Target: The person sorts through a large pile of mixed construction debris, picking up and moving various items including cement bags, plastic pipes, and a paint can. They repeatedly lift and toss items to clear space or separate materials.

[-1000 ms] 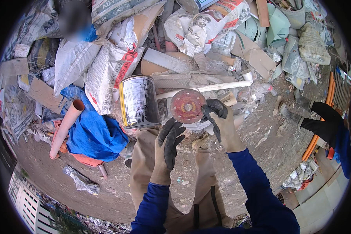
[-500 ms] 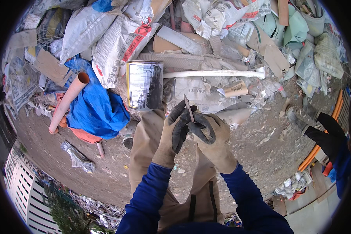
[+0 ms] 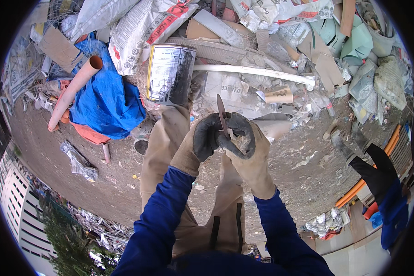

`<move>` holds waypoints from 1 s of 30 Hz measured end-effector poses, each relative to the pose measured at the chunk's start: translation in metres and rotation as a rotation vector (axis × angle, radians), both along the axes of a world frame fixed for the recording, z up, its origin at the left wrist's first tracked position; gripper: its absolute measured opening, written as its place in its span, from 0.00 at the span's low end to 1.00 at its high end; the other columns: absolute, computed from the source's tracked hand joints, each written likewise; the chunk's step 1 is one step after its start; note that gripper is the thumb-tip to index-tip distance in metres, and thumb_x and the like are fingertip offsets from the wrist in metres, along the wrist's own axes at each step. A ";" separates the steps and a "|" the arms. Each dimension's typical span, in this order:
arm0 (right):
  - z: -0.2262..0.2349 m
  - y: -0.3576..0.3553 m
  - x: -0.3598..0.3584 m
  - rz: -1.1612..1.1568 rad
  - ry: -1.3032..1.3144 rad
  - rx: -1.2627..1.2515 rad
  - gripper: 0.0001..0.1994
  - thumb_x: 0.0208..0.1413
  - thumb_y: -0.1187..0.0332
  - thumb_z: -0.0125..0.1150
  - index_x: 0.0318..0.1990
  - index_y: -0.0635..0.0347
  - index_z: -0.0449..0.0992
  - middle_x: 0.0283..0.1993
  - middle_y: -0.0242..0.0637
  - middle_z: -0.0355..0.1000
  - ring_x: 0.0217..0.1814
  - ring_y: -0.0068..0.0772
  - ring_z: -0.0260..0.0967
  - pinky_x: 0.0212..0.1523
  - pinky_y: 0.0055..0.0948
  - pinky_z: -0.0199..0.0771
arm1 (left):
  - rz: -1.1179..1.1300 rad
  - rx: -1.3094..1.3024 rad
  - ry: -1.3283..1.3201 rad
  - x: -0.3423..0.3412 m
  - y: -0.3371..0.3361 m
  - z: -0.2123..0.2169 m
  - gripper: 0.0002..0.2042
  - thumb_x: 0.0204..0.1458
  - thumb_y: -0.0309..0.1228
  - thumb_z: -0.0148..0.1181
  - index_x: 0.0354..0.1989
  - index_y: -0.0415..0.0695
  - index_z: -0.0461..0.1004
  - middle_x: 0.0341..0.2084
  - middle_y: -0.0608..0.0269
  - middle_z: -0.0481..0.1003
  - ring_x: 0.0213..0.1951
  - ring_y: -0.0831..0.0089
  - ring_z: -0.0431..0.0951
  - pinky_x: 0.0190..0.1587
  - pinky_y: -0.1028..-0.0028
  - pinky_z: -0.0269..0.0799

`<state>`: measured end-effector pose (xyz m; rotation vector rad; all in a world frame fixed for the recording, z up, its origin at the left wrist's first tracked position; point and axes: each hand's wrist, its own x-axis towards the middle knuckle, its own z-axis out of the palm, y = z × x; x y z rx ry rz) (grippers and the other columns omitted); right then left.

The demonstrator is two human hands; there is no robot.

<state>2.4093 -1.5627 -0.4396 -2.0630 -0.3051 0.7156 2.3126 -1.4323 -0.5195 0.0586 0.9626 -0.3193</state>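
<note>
Both hands wear beige work gloves with dark grey fingers and meet in front of my knees. Between them a thin, pointed knife [image 3: 221, 108] stands nearly upright, its narrow dull blade rising above the fingers. My left hand [image 3: 204, 140] is closed around the knife's lower part. Against its other side press the curled thumb and fingers of my right hand [image 3: 248, 147], also closed. The knife's lower end is mostly hidden by the gloves. Just beyond the hands, a dented metal can [image 3: 170, 76] with dark smears on its label rests by my left knee.
A white pipe [image 3: 257, 72] lies to the can's right among crumpled plastic and cardboard. Printed sacks [image 3: 145, 34] pile up behind. On the left are a blue tarp [image 3: 108, 103] and an orange-brown pipe [image 3: 73, 94]. Another person's leg [image 3: 377, 170] shows at right near orange pipes [image 3: 354, 195].
The knife now shows more of its blade face above my fingers. My hands have closed nearer together around it. The surroundings have shifted upward and slightly tilted in view.
</note>
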 end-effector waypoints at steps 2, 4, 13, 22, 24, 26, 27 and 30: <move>0.001 -0.008 -0.006 -0.032 0.039 -0.026 0.27 0.47 0.78 0.76 0.57 0.69 0.74 0.49 0.44 0.79 0.49 0.34 0.79 0.50 0.32 0.79 | 0.030 -0.021 -0.023 0.000 -0.001 0.000 0.18 0.68 0.36 0.50 0.57 0.35 0.72 0.48 0.50 0.80 0.45 0.61 0.84 0.47 0.66 0.84; 0.002 -0.018 -0.011 -0.057 0.060 -0.075 0.29 0.48 0.79 0.75 0.59 0.69 0.73 0.50 0.43 0.79 0.51 0.32 0.78 0.52 0.32 0.79 | 0.016 -0.002 0.032 0.000 -0.001 0.001 0.17 0.69 0.35 0.48 0.58 0.34 0.71 0.49 0.48 0.79 0.47 0.58 0.84 0.48 0.64 0.85; 0.008 -0.044 -0.008 -0.210 0.241 -0.008 0.27 0.51 0.76 0.75 0.59 0.72 0.73 0.47 0.46 0.80 0.47 0.32 0.79 0.50 0.31 0.79 | -0.043 -0.003 0.077 0.004 -0.002 0.001 0.20 0.72 0.37 0.43 0.61 0.33 0.69 0.54 0.40 0.77 0.52 0.53 0.82 0.51 0.65 0.85; 0.008 -0.037 -0.010 -0.259 0.358 0.040 0.29 0.51 0.77 0.73 0.61 0.72 0.71 0.50 0.44 0.79 0.50 0.31 0.78 0.52 0.29 0.78 | -0.041 0.018 0.079 0.004 -0.005 -0.002 0.22 0.72 0.38 0.43 0.62 0.32 0.67 0.53 0.42 0.77 0.52 0.54 0.82 0.52 0.66 0.84; 0.009 -0.038 -0.011 -0.246 0.346 0.044 0.29 0.51 0.78 0.73 0.61 0.71 0.71 0.51 0.44 0.79 0.51 0.31 0.78 0.52 0.30 0.78 | -0.033 0.028 0.069 0.003 -0.005 -0.002 0.22 0.72 0.39 0.44 0.62 0.32 0.67 0.53 0.42 0.77 0.51 0.55 0.82 0.51 0.67 0.85; 0.011 -0.039 -0.013 -0.256 0.370 0.008 0.29 0.51 0.78 0.73 0.61 0.71 0.72 0.51 0.44 0.79 0.51 0.32 0.78 0.53 0.30 0.78 | -0.084 0.012 0.093 0.001 -0.004 0.001 0.22 0.72 0.39 0.44 0.63 0.33 0.67 0.54 0.42 0.77 0.52 0.55 0.82 0.50 0.68 0.85; 0.012 -0.040 -0.014 -0.260 0.374 -0.005 0.29 0.50 0.78 0.73 0.61 0.71 0.72 0.51 0.44 0.79 0.52 0.32 0.78 0.53 0.30 0.78 | -0.100 0.007 0.078 0.000 -0.004 0.002 0.22 0.72 0.39 0.44 0.63 0.33 0.67 0.54 0.42 0.76 0.52 0.55 0.81 0.50 0.68 0.85; 0.014 -0.039 -0.015 -0.266 0.343 0.012 0.28 0.50 0.79 0.73 0.61 0.71 0.72 0.51 0.45 0.79 0.52 0.32 0.78 0.54 0.30 0.78 | -0.084 -0.004 0.073 0.000 -0.004 0.004 0.22 0.72 0.39 0.43 0.63 0.33 0.67 0.54 0.42 0.76 0.52 0.55 0.81 0.50 0.69 0.84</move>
